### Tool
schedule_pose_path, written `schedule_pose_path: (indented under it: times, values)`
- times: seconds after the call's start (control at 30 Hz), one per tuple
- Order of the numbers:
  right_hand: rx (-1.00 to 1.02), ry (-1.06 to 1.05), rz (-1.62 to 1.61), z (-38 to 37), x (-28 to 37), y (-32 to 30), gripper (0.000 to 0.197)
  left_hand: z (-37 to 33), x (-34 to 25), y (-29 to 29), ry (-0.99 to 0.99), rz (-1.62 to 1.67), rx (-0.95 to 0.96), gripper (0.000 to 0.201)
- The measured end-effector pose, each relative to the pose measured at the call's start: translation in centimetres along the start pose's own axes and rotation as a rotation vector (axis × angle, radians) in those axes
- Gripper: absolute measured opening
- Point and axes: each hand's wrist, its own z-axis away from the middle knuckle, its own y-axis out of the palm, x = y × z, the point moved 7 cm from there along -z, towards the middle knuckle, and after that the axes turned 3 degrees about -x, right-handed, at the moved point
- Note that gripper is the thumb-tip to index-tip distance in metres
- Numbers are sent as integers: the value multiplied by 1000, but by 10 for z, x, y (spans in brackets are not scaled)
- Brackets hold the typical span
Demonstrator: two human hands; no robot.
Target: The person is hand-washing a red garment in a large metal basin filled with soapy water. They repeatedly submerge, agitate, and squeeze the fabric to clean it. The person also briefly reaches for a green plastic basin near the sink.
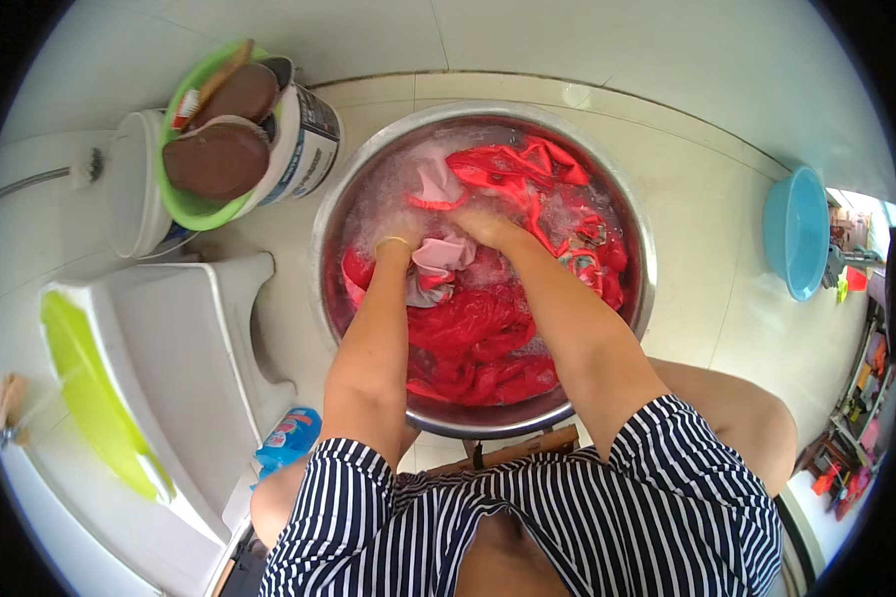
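Note:
A wide round metal basin (pixel 650 269) stands on the floor before me, holding foamy reddish water and soaked red cloth (pixel 478 328). Both my arms reach down into it. My left hand (pixel 396 227) is sunk in the suds at the left, a yellow band at its wrist, and the foam hides its fingers. Beside that wrist bunches a pink and grey piece of cloth (pixel 442 261). My right hand (pixel 476 225) is partly under water near the basin's middle, just below a pink cloth edged in red (pixel 434 183); its fingers do not show clearly. More bright red fabric (pixel 528 164) floats at the far side.
At the far left, a green basin (pixel 174 189) with brown shoe-like soles and a brush rests on white buckets (pixel 314 139). Nearer stands a white plastic stool (pixel 169 338) by a light-green panel. A blue bag (pixel 291 438) lies beside my leg. A blue tub (pixel 796 234) leans at the right wall.

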Motion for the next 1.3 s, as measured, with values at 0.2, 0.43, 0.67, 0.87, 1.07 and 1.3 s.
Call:
schedule_pose_path:
  times: [0.2,0.43,0.67,0.87,1.07,1.3]
  values:
    - [-214,-392,-791,81,-13,-24,74,163,-60,-33,311,321,-146,45]
    - [-479,-733,409,166,-35,45,54,269,-11,-10,664,578,-322,31]
    - [-559,-735,882,145,-66,73,50,223,22,30,511,19,-621,75]
    - [-337,-586,884,72,-33,57,42,112,9,36,245,163,-216,64]
    - [-38,-338,838,0,20,37,49,0,29,71,103,279,185,62]
    - [-69,-197,652,-80,25,3,57,-17,34,57,115,97,122,67]
